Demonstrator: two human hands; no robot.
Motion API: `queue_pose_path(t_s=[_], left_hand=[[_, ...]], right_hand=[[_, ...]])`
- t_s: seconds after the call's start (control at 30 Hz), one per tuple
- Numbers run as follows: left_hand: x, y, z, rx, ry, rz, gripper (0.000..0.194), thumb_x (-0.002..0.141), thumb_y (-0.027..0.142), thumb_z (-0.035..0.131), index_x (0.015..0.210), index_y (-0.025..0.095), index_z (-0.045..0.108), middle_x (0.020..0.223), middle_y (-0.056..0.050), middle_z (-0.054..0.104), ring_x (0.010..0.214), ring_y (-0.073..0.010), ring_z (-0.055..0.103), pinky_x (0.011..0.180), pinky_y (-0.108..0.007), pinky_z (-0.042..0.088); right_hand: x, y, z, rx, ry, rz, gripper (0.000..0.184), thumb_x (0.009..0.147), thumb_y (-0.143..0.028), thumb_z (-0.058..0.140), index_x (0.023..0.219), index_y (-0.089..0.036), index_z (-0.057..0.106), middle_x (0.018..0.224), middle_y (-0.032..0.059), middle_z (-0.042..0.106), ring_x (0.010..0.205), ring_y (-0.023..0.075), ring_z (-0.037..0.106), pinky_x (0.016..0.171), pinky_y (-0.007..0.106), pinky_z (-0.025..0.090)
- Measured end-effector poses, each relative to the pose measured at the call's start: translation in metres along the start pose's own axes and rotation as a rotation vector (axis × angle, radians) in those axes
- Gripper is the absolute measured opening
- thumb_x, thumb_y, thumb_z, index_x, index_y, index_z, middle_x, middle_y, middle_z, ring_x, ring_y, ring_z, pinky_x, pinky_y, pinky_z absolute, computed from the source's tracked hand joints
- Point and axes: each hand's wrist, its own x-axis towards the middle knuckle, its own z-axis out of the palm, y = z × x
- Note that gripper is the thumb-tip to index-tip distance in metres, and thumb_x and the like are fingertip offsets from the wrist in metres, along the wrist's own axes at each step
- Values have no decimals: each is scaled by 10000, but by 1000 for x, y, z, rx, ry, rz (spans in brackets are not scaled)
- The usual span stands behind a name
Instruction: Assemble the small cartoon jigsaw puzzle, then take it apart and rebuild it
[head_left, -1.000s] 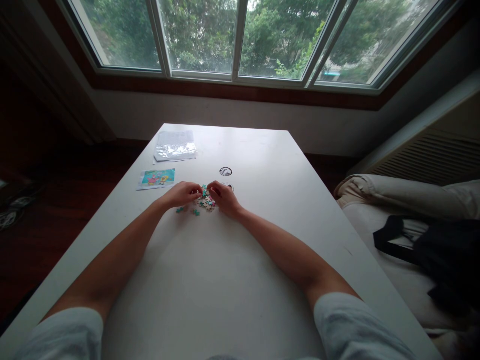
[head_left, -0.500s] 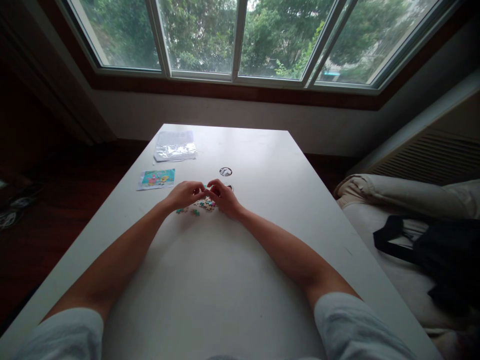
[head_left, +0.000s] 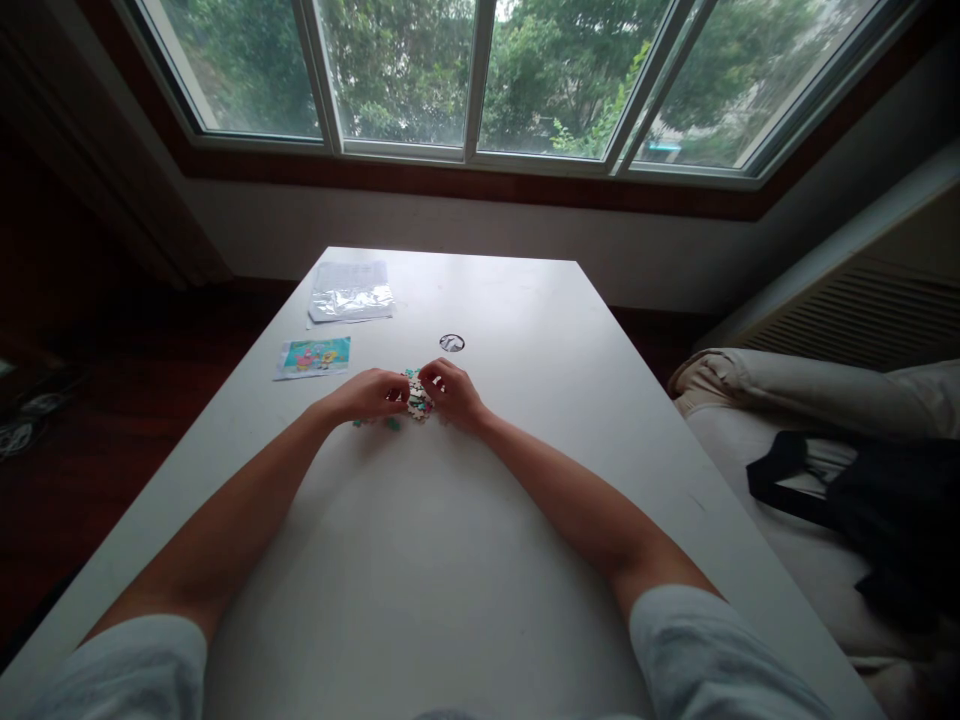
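A small pile of jigsaw puzzle pieces (head_left: 420,403), pale with some teal ones, lies on the white table between my two hands. My left hand (head_left: 373,393) is at the pile's left side, its fingers curled toward the thumb. On the other side, my right hand (head_left: 455,394) has its thumb and fingertips drawn together above the pile's edge. Anything pinched in either hand is too small or too hidden to make out. Several loose teal pieces (head_left: 392,424) lie in front of my left hand. A gap separates the two hands.
A colourful cartoon picture sheet (head_left: 316,356) lies left of my hands. Behind it rests a clear plastic bag with papers (head_left: 350,292). A round black-and-white disc (head_left: 451,343) lies beyond my right hand. To the right of the table (head_left: 465,560), dark cloth (head_left: 885,510) lies on a pale seat.
My hands, fingertips together half a second ago, have moved apart. My left hand has dropped slightly toward the pile, and more of the pieces between the hands now show.
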Motion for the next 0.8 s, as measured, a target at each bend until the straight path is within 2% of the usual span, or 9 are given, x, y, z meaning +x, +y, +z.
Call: queue_pose_path(t_s=[0.1, 0.2, 0.27, 0.33, 0.4, 0.57, 0.7, 0.8], left_hand=[[-1, 1, 1, 36, -14, -1, 158, 785, 324, 641, 905, 240, 701, 816, 3, 681, 684, -151, 575, 614, -239, 370], [-1, -1, 2, 55, -18, -29, 203, 784, 337, 640, 957, 247, 694, 805, 4, 670, 680, -155, 571, 599, -239, 360], [0, -2, 2, 57, -21, -26, 204, 794, 341, 627, 961, 244, 694, 809, 3, 670, 686, -154, 572, 606, -237, 363], [0, -3, 2, 57, -22, -21, 190, 794, 326, 618, 946, 239, 693, 815, 2, 671, 694, -152, 572, 617, -236, 368], [1, -4, 2, 53, -30, -19, 160, 782, 303, 614, 905, 230, 684, 807, 2, 667, 693, -151, 568, 621, -237, 368], [0, -5, 1, 50, -64, -48, 125, 766, 291, 602, 848, 222, 666, 761, 2, 650, 669, -153, 552, 587, -242, 346], [-1, -7, 2, 100, -17, -45, 186, 798, 295, 574, 930, 242, 694, 805, -1, 660, 705, -162, 571, 626, -245, 364], [0, -9, 3, 137, 25, -37, 228, 822, 296, 562, 997, 260, 704, 849, 0, 668, 734, -166, 586, 660, -249, 377]], right_hand=[[0, 1, -7, -113, -38, -13, 102, 872, -178, 542, 894, -194, 640, 849, 2, 609, 717, 119, 513, 688, 235, 392], [-1, -3, -17, -257, -205, -44, 79, 883, -255, 609, 847, -194, 644, 786, -11, 599, 692, 119, 494, 673, 239, 350], [-2, -7, -22, -338, -314, -86, 174, 882, -370, 670, 874, -197, 657, 848, 8, 627, 740, 134, 523, 673, 244, 335], [-3, -10, -24, -399, -360, -128, 271, 862, -461, 711, 949, -208, 665, 939, 34, 646, 835, 165, 558, 688, 251, 338], [-3, -11, -23, -448, -363, -143, 303, 860, -483, 721, 1000, -220, 663, 989, 49, 649, 910, 191, 570, 712, 259, 352], [-4, -6, -15, -515, -326, -103, 152, 943, -346, 635, 1036, -235, 679, 989, 49, 648, 925, 191, 577, 754, 268, 386], [-5, -2, -14, -496, -290, -118, 158, 972, -267, 580, 1091, -248, 682, 1016, 47, 652, 930, 182, 579, 752, 264, 387], [-6, -2, -14, -479, -272, -136, 164, 975, -314, 589, 1095, -253, 682, 1027, 48, 651, 917, 181, 579, 745, 264, 386]])
